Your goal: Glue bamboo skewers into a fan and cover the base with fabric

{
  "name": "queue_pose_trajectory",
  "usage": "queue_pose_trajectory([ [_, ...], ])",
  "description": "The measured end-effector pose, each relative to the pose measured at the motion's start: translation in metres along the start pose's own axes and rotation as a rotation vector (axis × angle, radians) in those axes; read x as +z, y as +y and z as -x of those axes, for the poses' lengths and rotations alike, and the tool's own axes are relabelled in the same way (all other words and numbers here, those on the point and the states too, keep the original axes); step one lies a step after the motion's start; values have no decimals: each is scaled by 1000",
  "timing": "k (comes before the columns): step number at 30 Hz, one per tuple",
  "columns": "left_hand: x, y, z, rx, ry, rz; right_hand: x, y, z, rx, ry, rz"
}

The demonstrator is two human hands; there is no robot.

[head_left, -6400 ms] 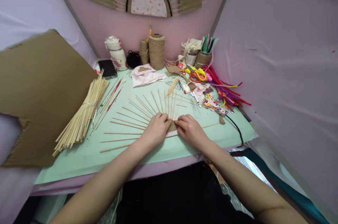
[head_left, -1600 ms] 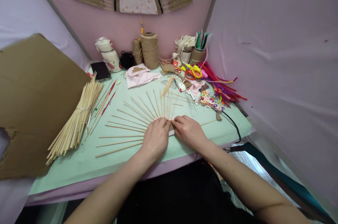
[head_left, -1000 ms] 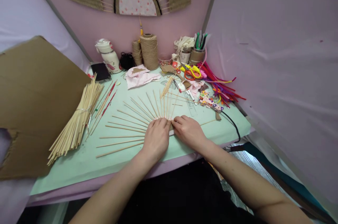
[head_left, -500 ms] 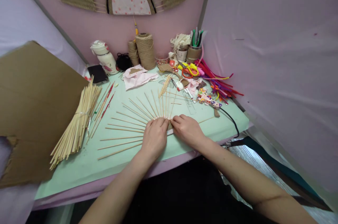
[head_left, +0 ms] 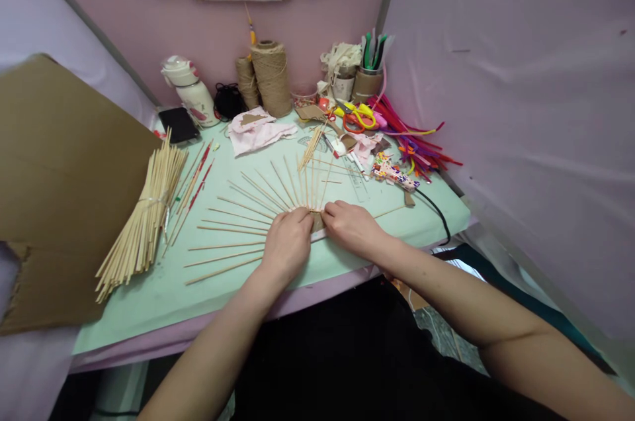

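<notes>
A fan of thin wooden sticks spreads leftward and away from a small cardboard piece, lying on the table near its front edge. My left hand rests over the left part of this piece, fingers bent and pressed together on it. At its right end my right hand is closed, with thumb and fingertips gripping beside the base of the rightmost upright stick. Between the hands a strip of brown cardboard shows; the rest is hidden under my fingers.
Left, a tied bundle of sticks leans by a large cardboard sheet. Behind stand a bottle and twine spools. Scissors, pipe cleaners and a patterned glue gun with black cord lie right.
The view has tilted down slightly, so the scene sits higher. My hands stay at the cardboard piece; a bit more of it shows between them.
</notes>
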State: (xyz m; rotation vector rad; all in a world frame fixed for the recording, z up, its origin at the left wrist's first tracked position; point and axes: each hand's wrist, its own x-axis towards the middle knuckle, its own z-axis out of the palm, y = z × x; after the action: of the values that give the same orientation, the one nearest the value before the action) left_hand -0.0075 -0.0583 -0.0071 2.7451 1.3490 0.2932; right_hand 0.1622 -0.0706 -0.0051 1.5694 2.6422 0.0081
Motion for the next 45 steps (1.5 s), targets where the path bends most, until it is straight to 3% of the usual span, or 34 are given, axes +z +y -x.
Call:
queue_pose_trajectory([
  [14, -5, 0, -2, 3, -75, -21, -4, 0, 1, 8, -9, -7],
  [45, -4, 1, 0, 7, -78, -34, -4, 10, -1, -62, -10, -8],
])
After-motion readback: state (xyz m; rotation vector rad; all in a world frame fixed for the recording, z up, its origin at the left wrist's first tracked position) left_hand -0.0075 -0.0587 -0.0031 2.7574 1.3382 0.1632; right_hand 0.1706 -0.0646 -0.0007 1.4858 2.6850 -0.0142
